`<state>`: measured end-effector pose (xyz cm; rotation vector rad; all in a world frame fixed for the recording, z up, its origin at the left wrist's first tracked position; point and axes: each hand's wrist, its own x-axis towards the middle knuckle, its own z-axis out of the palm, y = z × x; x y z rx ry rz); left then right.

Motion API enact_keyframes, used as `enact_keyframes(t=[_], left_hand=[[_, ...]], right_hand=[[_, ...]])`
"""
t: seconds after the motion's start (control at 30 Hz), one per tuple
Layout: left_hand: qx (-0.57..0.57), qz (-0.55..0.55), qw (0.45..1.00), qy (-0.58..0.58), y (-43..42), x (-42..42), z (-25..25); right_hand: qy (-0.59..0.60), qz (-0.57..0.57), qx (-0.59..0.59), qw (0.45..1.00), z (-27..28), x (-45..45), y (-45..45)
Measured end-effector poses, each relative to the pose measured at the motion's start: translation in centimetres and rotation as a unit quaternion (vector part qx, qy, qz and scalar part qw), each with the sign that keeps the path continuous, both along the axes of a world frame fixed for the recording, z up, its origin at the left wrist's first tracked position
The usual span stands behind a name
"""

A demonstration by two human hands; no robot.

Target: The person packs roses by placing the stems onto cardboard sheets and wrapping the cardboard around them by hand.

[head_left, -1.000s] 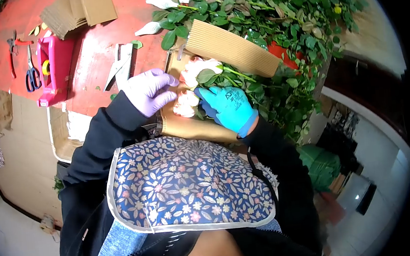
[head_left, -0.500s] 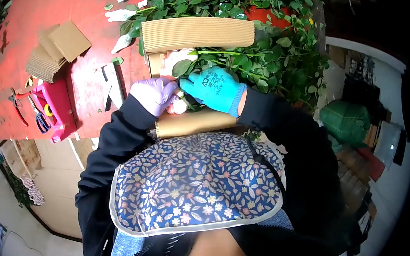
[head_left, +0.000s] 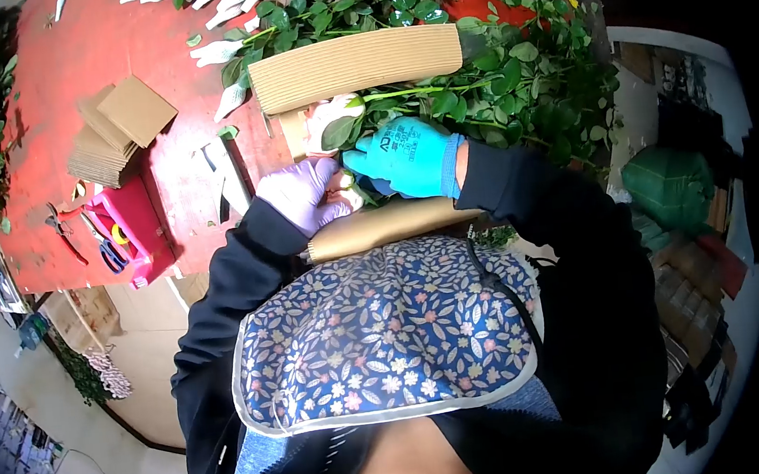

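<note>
My left hand (head_left: 302,194), in a thin lilac glove, is closed with its fingertips on a pale pink rose (head_left: 344,191). Beside it my right hand (head_left: 406,157), in a blue coated glove, curls around the stem side of that rose; its fingertips are partly hidden. Just beyond my hands another pale pink rose (head_left: 344,110) lies with its leafy stem to the right. Both blooms rest within a corrugated cardboard wrap (head_left: 354,68), whose far flap stands up and whose near flap (head_left: 388,226) lies against my apron.
Leafy rose stems (head_left: 529,76) cover the table's right side. Blooms in white sleeves (head_left: 225,51) lie at the back. On the red table (head_left: 193,100) are cardboard pieces (head_left: 122,125), a pink holder (head_left: 132,233), scissors (head_left: 107,249), red-handled pliers (head_left: 64,235) and a white-and-black strip (head_left: 226,183).
The view has shifted, so the table items appear lower and tilted. My left fingers have moved from a raised pinch down onto the near rose. My right hand stays beside it.
</note>
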<state>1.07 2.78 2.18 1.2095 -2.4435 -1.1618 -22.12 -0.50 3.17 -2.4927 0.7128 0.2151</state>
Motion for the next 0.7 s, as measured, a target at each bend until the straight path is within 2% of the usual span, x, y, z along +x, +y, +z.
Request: enact_keyframes(t=[0.03, 0.2, 0.27, 0.3, 0.43, 0.5, 0.53, 0.57, 0.7], left_hand=[[-0.015, 0.003, 1.0, 0.008, 0.0, 0.0, -0.3], [-0.037, -0.043, 0.997, -0.049, -0.2, -0.1, -0.6], [-0.037, -0.074, 0.993, -0.08, -0.7, -0.1, 0.0], [-0.069, -0.067, 0.992, -0.08, -0.3, 0.0, 0.0], [-0.115, -0.08, 0.982, -0.129, 0.4, -0.2, -0.5], [-0.119, -0.08, 0.981, -0.131, 0.5, -0.2, -0.5], [-0.128, -0.086, 0.979, -0.136, 0.6, -0.1, -0.7], [-0.129, -0.084, 0.979, -0.137, 0.6, 0.0, -0.9], [-0.144, -0.08, 0.977, -0.136, 1.0, 0.0, -1.1]], right_hand=[[-0.047, 0.001, -0.021, 0.999, -0.2, -0.1, 0.1], [-0.047, -0.011, -0.038, 0.998, -0.7, 0.0, 0.4], [0.031, -0.016, 0.012, 0.999, 0.5, 0.7, 0.1], [-0.015, -0.022, -0.007, 1.0, -0.4, 0.3, 0.5], [-0.022, -0.023, -0.007, 0.999, 0.3, -0.4, 0.4], [-0.098, -0.048, -0.075, 0.991, 1.1, -0.8, 0.2], [-0.081, -0.102, -0.068, 0.989, 2.0, -0.3, 0.1], [-0.039, -0.095, -0.126, 0.987, 1.8, -0.5, -0.1], [-0.028, -0.1, -0.186, 0.977, 0.6, -0.2, 0.0]])
